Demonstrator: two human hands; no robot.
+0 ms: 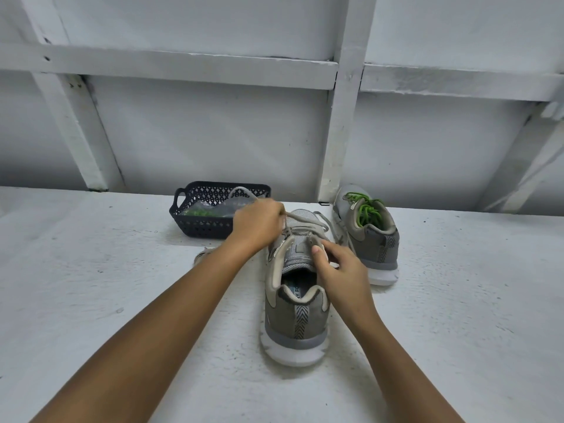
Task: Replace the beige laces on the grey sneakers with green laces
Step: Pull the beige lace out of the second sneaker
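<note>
White table [122, 270]; left grip [259, 224] on lace [242, 189]

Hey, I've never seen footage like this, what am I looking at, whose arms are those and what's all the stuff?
No machine here: one picture from a camera worn on a person's head, looking down at their own bare arms. The left hand pinches a beige lace on the near sneaker; the right hand grips that shoe beside its tongue. On the white surface, back right, stands the far sneaker, already wearing a green lace. A dark basket behind holds a bag with something green.
</note>
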